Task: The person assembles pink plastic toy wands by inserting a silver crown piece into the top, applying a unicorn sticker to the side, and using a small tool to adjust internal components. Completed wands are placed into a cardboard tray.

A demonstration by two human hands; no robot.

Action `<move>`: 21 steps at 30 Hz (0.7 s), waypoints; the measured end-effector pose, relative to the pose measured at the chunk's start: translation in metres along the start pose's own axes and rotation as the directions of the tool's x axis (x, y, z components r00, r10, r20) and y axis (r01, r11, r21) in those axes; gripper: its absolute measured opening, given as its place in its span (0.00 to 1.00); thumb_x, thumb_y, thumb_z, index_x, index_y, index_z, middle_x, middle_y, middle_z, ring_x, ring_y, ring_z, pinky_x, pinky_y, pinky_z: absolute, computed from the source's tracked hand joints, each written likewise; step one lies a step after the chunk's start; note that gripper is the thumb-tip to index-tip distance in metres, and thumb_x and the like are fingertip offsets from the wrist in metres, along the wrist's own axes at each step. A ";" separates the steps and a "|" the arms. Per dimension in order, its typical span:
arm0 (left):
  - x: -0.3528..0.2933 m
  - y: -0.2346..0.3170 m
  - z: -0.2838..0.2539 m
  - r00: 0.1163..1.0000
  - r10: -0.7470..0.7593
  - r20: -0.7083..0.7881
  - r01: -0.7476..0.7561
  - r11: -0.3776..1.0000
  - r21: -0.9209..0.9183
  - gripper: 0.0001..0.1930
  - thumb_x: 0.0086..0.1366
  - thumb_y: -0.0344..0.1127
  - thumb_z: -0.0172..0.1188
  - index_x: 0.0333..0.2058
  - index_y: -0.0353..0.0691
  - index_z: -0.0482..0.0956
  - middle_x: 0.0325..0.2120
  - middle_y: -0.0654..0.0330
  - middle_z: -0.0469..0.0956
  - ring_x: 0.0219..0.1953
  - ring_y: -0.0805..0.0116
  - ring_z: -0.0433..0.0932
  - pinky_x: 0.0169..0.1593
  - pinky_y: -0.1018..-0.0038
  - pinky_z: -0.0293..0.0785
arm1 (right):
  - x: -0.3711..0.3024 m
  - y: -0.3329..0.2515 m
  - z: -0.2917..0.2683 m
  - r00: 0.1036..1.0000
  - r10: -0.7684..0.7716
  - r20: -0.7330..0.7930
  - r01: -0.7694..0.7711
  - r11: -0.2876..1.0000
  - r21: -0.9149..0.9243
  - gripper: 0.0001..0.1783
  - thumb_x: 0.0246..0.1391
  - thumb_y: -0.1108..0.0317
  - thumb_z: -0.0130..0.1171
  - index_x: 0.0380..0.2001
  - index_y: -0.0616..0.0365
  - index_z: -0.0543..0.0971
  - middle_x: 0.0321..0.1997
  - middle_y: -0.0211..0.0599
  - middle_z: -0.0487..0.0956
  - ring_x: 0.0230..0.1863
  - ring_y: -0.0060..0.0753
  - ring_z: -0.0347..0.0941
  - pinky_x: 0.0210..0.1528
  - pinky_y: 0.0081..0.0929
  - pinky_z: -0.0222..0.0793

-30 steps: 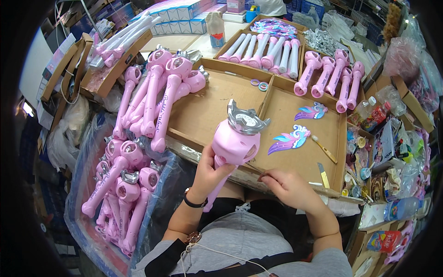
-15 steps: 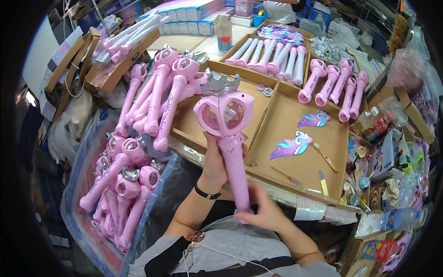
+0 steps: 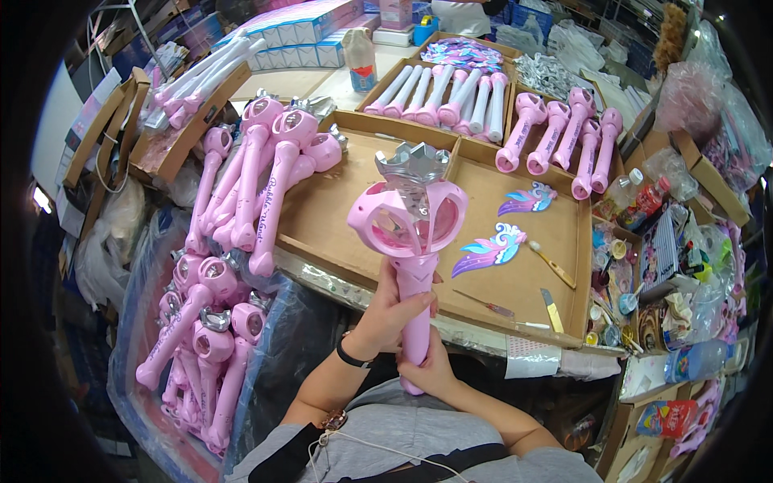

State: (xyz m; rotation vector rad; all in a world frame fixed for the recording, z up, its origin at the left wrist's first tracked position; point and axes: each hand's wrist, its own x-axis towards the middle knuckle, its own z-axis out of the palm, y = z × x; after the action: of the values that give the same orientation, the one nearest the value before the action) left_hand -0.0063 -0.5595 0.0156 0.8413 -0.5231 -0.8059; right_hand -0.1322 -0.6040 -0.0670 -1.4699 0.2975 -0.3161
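I hold a pink toy wand (image 3: 408, 229) upright over the near edge of a shallow cardboard tray (image 3: 322, 225). Its round ring head carries a silver crown on top. My left hand (image 3: 392, 310) wraps the upper handle just under the head. My right hand (image 3: 432, 370) grips the lower handle near its end. Two colourful wing-shaped pieces (image 3: 491, 249) (image 3: 527, 199) lie on the tray to the right of the wand.
Finished pink wands lean on the tray's left side (image 3: 266, 173) and fill a plastic-lined bin (image 3: 201, 338) at my left. Wand handles lie in boxes at the back (image 3: 451, 101) (image 3: 564, 137). Small tools (image 3: 551, 264) and bottles (image 3: 636, 197) sit to the right.
The wand has tilted from leaning left to upright, and its head now sits nearer the tray's middle. My right hand, first resting on the tray edge, now holds the lower handle.
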 end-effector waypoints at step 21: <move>-0.015 0.010 -0.003 0.997 0.052 -0.057 -0.057 0.994 -0.089 0.31 0.51 0.25 0.57 0.54 0.43 0.55 0.39 0.51 0.69 0.28 0.63 0.74 0.29 0.71 0.73 | 0.096 -0.122 -0.031 0.943 -0.311 -0.118 0.332 0.884 0.329 0.31 0.59 0.70 0.51 0.62 0.60 0.53 0.55 0.40 0.67 0.52 0.24 0.64 0.52 0.23 0.62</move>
State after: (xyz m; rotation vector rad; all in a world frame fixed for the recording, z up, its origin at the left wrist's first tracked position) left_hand -0.0087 -0.5421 0.0210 0.7603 -0.4560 -0.7486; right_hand -0.0593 -0.6787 0.0518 -1.1572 0.0379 -0.6514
